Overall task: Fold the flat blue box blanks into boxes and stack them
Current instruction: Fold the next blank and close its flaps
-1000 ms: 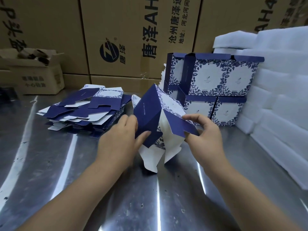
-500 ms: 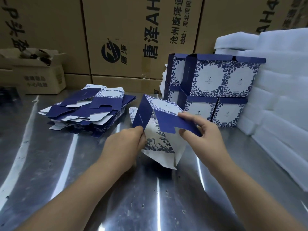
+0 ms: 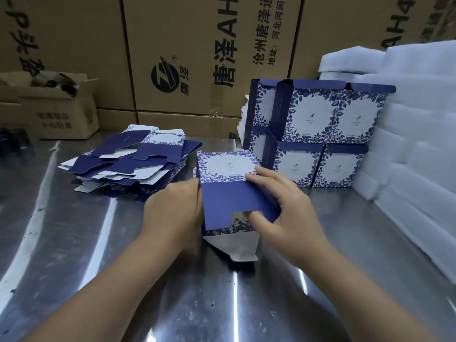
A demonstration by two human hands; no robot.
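1. The pile of flat blanks [image 3: 130, 164] lies at the table's [image 3: 222, 304] left.
2. The left hand [image 3: 172, 211] clasps the left wall of the half-folded box [image 3: 229, 169], which stands at centre; it should brace that wall square.
3. The right hand [image 3: 288, 213] pinches the box's blue flap, thumb under its notch; even pressure should seat the flap without creasing.
4. Finished boxes [image 3: 320, 134] are stacked just behind, at the right.

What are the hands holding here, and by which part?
A half-folded blue box: left hand grips its left edge, right hand pinches the dark flap at its right end.
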